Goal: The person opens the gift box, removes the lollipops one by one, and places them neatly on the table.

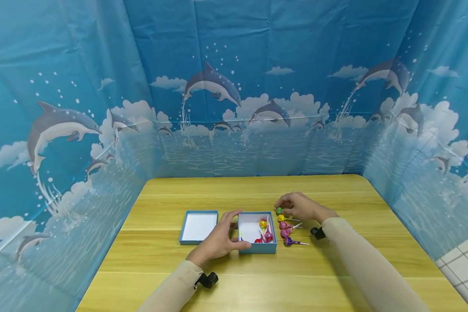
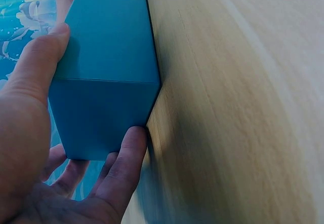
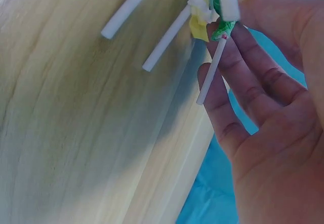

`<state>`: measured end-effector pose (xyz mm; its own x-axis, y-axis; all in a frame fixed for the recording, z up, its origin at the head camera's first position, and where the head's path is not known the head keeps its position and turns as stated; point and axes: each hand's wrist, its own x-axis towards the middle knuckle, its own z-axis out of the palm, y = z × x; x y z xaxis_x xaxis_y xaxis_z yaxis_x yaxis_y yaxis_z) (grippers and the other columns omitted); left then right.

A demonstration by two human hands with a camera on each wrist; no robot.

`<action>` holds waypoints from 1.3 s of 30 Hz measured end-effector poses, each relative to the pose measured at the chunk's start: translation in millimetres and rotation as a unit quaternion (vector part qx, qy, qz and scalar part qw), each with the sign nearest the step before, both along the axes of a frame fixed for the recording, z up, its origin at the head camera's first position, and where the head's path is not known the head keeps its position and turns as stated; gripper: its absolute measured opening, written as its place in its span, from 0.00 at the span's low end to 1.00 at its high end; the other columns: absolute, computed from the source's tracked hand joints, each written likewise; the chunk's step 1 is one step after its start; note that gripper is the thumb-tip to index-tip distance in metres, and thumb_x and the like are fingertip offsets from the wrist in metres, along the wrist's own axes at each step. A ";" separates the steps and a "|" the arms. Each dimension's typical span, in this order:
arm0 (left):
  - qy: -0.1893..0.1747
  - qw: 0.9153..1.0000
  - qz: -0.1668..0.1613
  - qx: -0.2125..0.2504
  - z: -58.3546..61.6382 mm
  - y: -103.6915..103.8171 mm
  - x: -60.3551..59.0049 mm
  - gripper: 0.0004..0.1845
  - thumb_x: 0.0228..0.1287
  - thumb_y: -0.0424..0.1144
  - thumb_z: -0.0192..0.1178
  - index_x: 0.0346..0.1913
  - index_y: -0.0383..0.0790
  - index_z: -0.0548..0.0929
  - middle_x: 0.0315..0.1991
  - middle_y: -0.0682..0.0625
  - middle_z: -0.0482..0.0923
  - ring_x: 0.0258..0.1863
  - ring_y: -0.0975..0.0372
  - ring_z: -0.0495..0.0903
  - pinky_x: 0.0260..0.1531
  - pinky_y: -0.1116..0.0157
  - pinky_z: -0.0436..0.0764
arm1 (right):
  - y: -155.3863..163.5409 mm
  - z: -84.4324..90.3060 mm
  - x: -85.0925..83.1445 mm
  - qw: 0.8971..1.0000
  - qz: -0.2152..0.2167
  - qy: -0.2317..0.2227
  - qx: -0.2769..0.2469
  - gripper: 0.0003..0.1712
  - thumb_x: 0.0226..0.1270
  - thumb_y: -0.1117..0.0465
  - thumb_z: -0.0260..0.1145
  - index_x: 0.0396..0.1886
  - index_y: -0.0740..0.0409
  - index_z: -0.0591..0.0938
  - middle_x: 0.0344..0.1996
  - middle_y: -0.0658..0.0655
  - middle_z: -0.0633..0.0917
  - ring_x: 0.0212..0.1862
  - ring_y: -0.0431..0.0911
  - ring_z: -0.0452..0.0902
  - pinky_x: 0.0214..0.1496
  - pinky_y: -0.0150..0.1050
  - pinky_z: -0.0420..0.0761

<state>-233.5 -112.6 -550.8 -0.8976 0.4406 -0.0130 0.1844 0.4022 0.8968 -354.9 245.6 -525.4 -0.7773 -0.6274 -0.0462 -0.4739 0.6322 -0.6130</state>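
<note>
In the right wrist view the green lollipop (image 3: 223,29) has its head cut off by the top edge and half covered by the fingers (image 3: 253,77), while in the head view its wrapper, center right, seems too small to read.

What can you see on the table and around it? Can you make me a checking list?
Surface: wooden table, bare around the things.
Job's things: blue box with lollipops inside; green lollipop lifted; yellow lollipop, pink and purple ones lie in a row beside the box.
Clutter: second blue tray left of the box, white inside.
Hands: left hand grips the box's corner; right hand pinches the green lollipop with its fingers.
Cables: nothing seen.
Surroundings: dolphin backdrop on three sides; tiled floor at right.
</note>
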 end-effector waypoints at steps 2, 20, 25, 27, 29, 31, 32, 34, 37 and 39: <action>-0.001 1.000 0.000 0.000 0.3 0.0 0.4 0.59 0.74 0.46 0.84 0.96 0.47 0.57 0.91 0.38 0.58 0.85 0.42 0.73 0.66 0.64 0.94 | 0.5 -1.0 -1.1 1.000 -0.001 -0.006 0.000 0.14 0.87 0.68 0.70 0.64 0.59 0.93 0.58 0.58 0.96 0.56 0.51 0.94 0.60 0.52 0.96; 0.004 1.000 0.002 -0.009 0.9 1.0 1.0 0.59 0.74 0.46 0.84 0.96 0.47 0.56 0.92 0.38 0.57 0.84 0.43 0.75 0.65 0.65 0.93 | 2.3 -4.0 -2.9 1.000 0.009 -0.010 -0.002 0.15 0.86 0.68 0.72 0.66 0.58 0.93 0.61 0.58 0.96 0.60 0.53 0.95 0.61 0.51 0.97; 0.009 1.000 0.003 -0.017 1.0 0.5 1.1 0.59 0.73 0.47 0.84 0.96 0.47 0.57 0.92 0.39 0.57 0.84 0.43 0.75 0.65 0.65 0.93 | 3.1 -4.7 -2.5 1.000 0.010 -0.017 -0.006 0.16 0.86 0.69 0.71 0.66 0.59 0.92 0.62 0.59 0.95 0.61 0.55 0.94 0.62 0.51 0.97; 0.010 1.000 0.003 -0.018 0.8 0.3 1.0 0.59 0.73 0.48 0.84 0.96 0.48 0.57 0.92 0.38 0.57 0.84 0.43 0.75 0.65 0.65 0.93 | 3.7 -4.8 -2.0 1.000 0.010 -0.020 -0.010 0.16 0.86 0.70 0.71 0.67 0.60 0.92 0.62 0.60 0.95 0.61 0.55 0.94 0.63 0.52 0.97; 0.011 1.000 0.003 -0.019 0.4 -0.1 0.9 0.59 0.73 0.48 0.85 0.96 0.48 0.57 0.92 0.38 0.58 0.84 0.43 0.75 0.65 0.65 0.93 | 4.3 -4.7 -1.3 1.000 0.012 -0.022 -0.015 0.16 0.86 0.70 0.70 0.67 0.61 0.92 0.62 0.61 0.95 0.62 0.56 0.94 0.63 0.52 0.97; 0.012 1.000 0.004 -0.020 0.0 -0.3 0.7 0.59 0.73 0.48 0.85 0.96 0.48 0.57 0.92 0.38 0.58 0.84 0.43 0.75 0.65 0.65 0.93 | 4.9 -4.3 -0.3 0.999 0.015 -0.024 -0.021 0.16 0.86 0.70 0.70 0.67 0.62 0.91 0.63 0.62 0.94 0.62 0.57 0.94 0.64 0.53 0.97; 0.013 1.000 0.004 -0.021 -0.3 -0.4 0.7 0.59 0.73 0.48 0.85 0.96 0.48 0.57 0.92 0.38 0.58 0.84 0.43 0.75 0.65 0.65 0.93 | 5.2 -4.2 0.1 0.999 0.016 -0.025 -0.024 0.16 0.86 0.70 0.70 0.67 0.63 0.91 0.63 0.62 0.94 0.62 0.58 0.94 0.65 0.54 0.97; 0.013 1.000 0.003 -0.020 -0.5 -0.6 0.7 0.60 0.73 0.48 0.85 0.96 0.48 0.57 0.92 0.38 0.58 0.84 0.43 0.75 0.65 0.65 0.93 | 5.6 -4.0 0.8 0.999 0.017 -0.025 -0.028 0.16 0.87 0.70 0.70 0.67 0.64 0.91 0.63 0.63 0.94 0.62 0.59 0.94 0.66 0.54 0.96; 0.013 1.000 0.001 -0.021 -0.6 -0.9 0.8 0.60 0.73 0.49 0.85 0.96 0.47 0.57 0.92 0.38 0.57 0.84 0.43 0.75 0.65 0.65 0.93 | 6.1 -4.0 1.5 0.999 0.014 -0.020 -0.030 0.16 0.87 0.70 0.70 0.67 0.64 0.91 0.62 0.62 0.94 0.61 0.58 0.94 0.66 0.54 0.96; 0.012 1.000 0.001 -0.020 -0.6 -1.1 0.8 0.60 0.73 0.49 0.84 0.96 0.47 0.57 0.92 0.38 0.57 0.84 0.43 0.74 0.65 0.65 0.93 | 6.2 -3.8 2.0 0.999 0.012 -0.016 -0.030 0.16 0.87 0.70 0.70 0.67 0.64 0.91 0.62 0.62 0.94 0.60 0.57 0.94 0.65 0.53 0.97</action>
